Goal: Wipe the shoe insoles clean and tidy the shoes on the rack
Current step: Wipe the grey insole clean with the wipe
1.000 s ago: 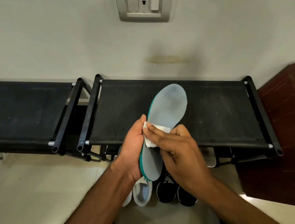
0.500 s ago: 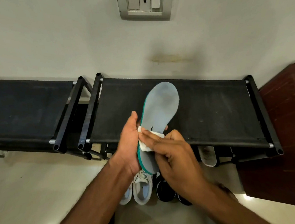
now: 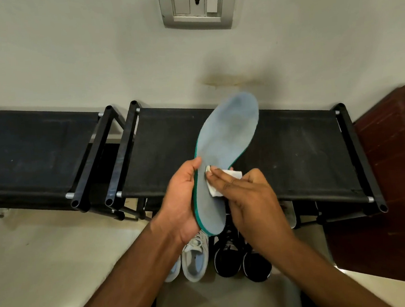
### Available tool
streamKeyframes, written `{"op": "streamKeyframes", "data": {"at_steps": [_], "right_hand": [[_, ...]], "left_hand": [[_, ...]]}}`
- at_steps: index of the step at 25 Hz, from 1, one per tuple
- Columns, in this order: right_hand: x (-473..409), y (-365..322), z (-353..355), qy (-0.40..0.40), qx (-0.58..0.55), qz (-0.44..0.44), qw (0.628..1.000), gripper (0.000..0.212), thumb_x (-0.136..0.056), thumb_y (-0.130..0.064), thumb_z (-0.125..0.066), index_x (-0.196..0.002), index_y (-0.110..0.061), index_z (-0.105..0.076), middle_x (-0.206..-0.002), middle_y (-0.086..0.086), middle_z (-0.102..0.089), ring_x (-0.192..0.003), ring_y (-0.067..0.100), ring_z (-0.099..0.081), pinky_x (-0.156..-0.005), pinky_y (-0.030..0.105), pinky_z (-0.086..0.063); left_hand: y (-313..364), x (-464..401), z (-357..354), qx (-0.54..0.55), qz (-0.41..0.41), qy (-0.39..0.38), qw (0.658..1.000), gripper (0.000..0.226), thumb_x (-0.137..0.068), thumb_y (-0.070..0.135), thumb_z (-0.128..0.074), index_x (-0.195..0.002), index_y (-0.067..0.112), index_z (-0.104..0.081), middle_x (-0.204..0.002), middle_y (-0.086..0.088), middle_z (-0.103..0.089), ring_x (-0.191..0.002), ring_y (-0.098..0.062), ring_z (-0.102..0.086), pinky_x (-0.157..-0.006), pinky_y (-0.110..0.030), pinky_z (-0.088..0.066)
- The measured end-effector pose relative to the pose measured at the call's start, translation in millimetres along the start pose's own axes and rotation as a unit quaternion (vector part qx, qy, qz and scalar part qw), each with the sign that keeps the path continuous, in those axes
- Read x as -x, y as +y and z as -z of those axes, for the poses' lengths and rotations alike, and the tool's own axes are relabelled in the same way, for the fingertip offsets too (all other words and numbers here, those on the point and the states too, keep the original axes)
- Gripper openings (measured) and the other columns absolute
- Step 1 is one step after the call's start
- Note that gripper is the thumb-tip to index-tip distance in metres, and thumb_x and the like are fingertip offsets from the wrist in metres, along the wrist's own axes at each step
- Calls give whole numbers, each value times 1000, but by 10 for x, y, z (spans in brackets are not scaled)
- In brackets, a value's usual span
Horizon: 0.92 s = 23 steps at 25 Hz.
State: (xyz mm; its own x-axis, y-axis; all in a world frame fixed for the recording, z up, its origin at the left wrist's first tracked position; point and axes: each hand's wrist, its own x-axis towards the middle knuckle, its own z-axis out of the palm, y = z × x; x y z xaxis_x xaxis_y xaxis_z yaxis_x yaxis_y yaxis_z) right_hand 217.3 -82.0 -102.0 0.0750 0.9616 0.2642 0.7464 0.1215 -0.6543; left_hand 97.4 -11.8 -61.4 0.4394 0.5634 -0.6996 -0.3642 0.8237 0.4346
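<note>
Left hand: grips the insole's heel end from the side, thumb on its edge.
Right hand: fingers straight, pressing a white wipe onto the insole.
Insole: grey with green rim, held tilted above the black shoe rack.
Floor: 2 pale sneakers beside 2 black shoes.

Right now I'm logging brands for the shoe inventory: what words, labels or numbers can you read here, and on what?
None can be read.
Insole: no print in view.
Wall switch plate: small marking on the left switch, too blurred to read.
Black shoes: white marking, unreadable.
</note>
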Motion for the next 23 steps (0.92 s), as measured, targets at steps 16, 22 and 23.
{"op": "streamKeyframes", "data": {"at_steps": [16, 22, 23], "right_hand": [[47, -85, 40, -17, 0, 58, 998, 41, -89, -5, -59, -127, -18, -65, -126, -2, -66, -90, -7, -41, -87, 5, -40], [84, -210, 30, -52, -65, 2, 997, 48, -87, -2, -65, -128, -28, -64, -108, -28, -61, -86, -4, -43, -79, 2, -40], [103, -273, 61, -92, -123, 5, 988, 50, -88, -1, -62, -127, -32, -63, -113, -30, -62, -86, 0, -47, -78, 6, -42]], "left_hand": [[41, -73, 122, 38, 21, -29, 999, 51, -100, 46, -40, -132, 12, -60, -128, -20, -65, -127, -31, -56, -109, -46, -42], [62, -97, 134, 49, 9, -20, 999, 49, -101, 44, -40, -133, 11, -58, -127, -20, -65, -127, -31, -57, -112, -47, -40], [98, -110, 171, 64, -7, -16, 998, 48, -102, 41, -39, -135, 11, -57, -127, -20, -65, -126, -31, -58, -114, -48, -37]]}}
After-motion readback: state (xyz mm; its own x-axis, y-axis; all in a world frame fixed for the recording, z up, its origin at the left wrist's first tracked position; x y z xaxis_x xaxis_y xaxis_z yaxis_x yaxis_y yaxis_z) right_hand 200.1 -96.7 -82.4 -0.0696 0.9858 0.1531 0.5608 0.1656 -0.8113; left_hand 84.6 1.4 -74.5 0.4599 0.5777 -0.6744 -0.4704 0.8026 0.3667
